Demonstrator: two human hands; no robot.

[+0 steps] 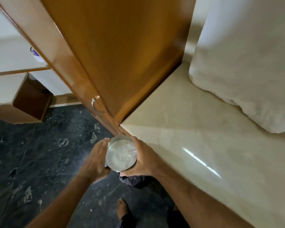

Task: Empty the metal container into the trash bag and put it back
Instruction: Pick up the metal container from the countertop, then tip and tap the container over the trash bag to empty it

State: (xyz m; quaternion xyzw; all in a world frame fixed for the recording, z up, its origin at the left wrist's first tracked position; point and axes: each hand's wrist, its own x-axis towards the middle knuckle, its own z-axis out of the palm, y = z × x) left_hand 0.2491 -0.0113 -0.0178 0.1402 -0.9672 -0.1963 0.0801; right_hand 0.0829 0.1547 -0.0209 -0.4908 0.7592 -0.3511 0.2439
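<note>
Metal container [121, 154]: round, shiny, whitish residue inside; held above dark crumpled trash bag [135, 180].
Left hand [95, 160], right hand [142, 159]: fingers wrapped on opposite walls.
Risk: smooth steel slips; off-centre tilt spills onto speckled stone floor [39, 153].

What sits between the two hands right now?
Head view: the round shiny metal container, held between left hand and right hand, above the dark trash bag.

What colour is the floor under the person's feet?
Dark, nearly black stone floor with pale speckles and veins, seen in the head view.
</note>
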